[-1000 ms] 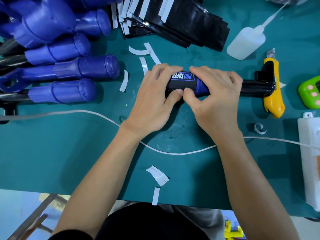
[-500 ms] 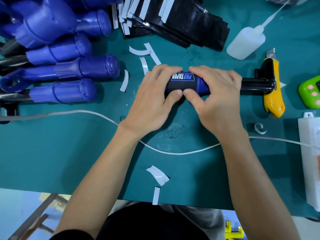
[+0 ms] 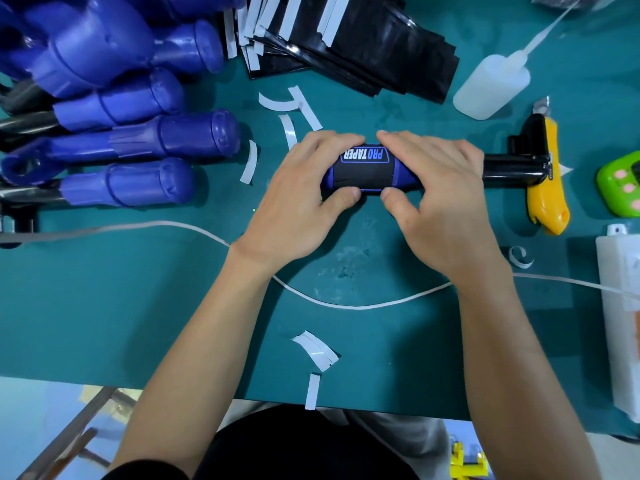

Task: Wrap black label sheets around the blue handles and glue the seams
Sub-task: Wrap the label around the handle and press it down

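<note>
A teal desk [image 3: 104,306] fills the head view, its near edge running just above the person's lap. At mid-desk lies the blue handle [image 3: 403,174] being worked, its black shaft [image 3: 512,168] pointing right to touch a yellow utility knife [image 3: 547,188]. A black label sheet [image 3: 363,174] printed PRO TAPER is already round its middle, with blue showing at either end.

The left hand [image 3: 301,199] grips the handle's left part and the right hand [image 3: 440,202] its right part. Both are curled round it, fingers over the far side and thumbs pressing the near edge of the label.

This looks like the pressing-down step: the wrap is on, and an edge line shows near the left thumb. Whether that seam is glued cannot be told. The glue bottle [image 3: 491,88] lies apart at upper right, untouched.

Much seems left to do. A pile of bare blue handles [image 3: 138,140] lies at the left, none with a label, and a stack of label sheets [image 3: 363,53] waits at the top. Peeled white backing strips [image 3: 315,351] are scattered about, and a white cable [image 3: 346,303] runs across under the wrists.
</note>
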A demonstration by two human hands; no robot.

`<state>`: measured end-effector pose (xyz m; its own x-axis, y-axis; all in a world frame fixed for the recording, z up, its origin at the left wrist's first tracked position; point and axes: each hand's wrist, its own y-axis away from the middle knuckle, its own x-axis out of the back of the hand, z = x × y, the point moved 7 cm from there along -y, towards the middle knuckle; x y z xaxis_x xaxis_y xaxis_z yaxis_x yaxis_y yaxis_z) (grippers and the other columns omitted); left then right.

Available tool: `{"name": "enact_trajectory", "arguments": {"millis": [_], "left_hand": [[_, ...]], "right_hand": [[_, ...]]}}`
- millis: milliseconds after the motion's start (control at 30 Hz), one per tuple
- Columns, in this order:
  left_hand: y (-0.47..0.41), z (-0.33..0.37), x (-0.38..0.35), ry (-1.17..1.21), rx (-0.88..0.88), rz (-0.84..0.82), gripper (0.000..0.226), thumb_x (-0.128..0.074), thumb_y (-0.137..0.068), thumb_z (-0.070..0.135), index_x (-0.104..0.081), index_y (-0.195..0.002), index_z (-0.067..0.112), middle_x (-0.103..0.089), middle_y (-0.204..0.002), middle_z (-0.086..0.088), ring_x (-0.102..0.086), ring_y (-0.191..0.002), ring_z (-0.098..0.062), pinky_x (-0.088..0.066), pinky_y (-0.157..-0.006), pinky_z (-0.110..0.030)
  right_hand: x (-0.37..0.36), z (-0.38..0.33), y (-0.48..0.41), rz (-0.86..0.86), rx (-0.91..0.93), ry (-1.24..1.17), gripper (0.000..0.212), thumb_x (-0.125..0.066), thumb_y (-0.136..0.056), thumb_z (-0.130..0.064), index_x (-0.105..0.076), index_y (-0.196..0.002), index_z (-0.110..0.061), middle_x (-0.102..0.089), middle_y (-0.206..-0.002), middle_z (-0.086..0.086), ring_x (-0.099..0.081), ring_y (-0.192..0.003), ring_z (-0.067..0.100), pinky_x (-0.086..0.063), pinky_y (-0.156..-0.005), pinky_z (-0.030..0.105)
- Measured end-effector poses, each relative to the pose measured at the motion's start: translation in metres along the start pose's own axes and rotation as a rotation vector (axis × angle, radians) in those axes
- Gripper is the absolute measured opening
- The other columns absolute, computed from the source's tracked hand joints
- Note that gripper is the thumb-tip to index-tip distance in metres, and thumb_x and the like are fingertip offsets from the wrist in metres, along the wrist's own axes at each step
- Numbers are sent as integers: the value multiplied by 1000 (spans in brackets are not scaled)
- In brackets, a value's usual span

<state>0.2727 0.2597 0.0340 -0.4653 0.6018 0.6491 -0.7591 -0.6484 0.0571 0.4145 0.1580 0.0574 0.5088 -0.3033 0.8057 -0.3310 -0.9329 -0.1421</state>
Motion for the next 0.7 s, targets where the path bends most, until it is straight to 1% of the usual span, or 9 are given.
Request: {"name": "enact_trajectory", "arguments": {"millis": [133,233,333,400,500,567,700], "left_hand": [[0,-1,0,10,-3,0,55,-69,-92,28,-52,-145,28,-52,-135,13,-51,-125,-13,-42,-109,-39],[0,-3,2,45,17,19,54,-72,-90,26,-53,-142,25,-54,-131,15,-53,-119,-11,-43,-105,-32],[0,-4,2,77,29,18,53,-73,-90,25,-55,-140,23,-56,-128,15,-55,-115,-10,-43,-103,-27],[0,-3,3,89,29,12,52,-72,-91,24,-55,-140,21,-57,-129,13,-55,-116,-10,-44,-103,-29],[-1,-3,4,104,32,-3,52,-71,-92,25,-56,-141,20,-58,-130,11,-56,-118,-13,-47,-105,-38],[-1,-4,5,114,35,-11,51,-71,-93,24,-56,-141,20,-57,-130,11,-56,-119,-13,-47,-105,-41],[-1,-5,5,134,36,-16,49,-71,-94,22,-56,-141,20,-57,-129,12,-56,-119,-12,-48,-105,-40]], "right_hand": [[-1,2,-1,0,-3,8,56,-73,-88,-18,-63,-143,-19,-63,-141,-8,-52,-126,12,-17,-112,23],[-1,2,0,7,-7,14,53,-71,-90,-22,-63,-142,-20,-64,-140,-9,-52,-126,12,-18,-112,24],[-1,1,-1,20,-16,17,50,-70,-91,-25,-64,-140,-20,-65,-138,-9,-54,-125,14,-16,-111,20],[-1,1,-1,23,-22,16,49,-70,-92,-25,-65,-139,-19,-66,-138,-8,-54,-124,15,-15,-111,19],[-2,2,-1,17,-29,15,48,-69,-92,-26,-65,-140,-19,-65,-138,-8,-54,-125,15,-15,-111,19],[-2,2,-1,14,-31,15,48,-69,-92,-26,-65,-140,-20,-65,-138,-8,-54,-125,15,-15,-111,20],[-2,1,-1,12,-34,13,49,-69,-92,-26,-64,-140,-20,-65,-139,-7,-54,-126,16,-15,-112,21]]}}
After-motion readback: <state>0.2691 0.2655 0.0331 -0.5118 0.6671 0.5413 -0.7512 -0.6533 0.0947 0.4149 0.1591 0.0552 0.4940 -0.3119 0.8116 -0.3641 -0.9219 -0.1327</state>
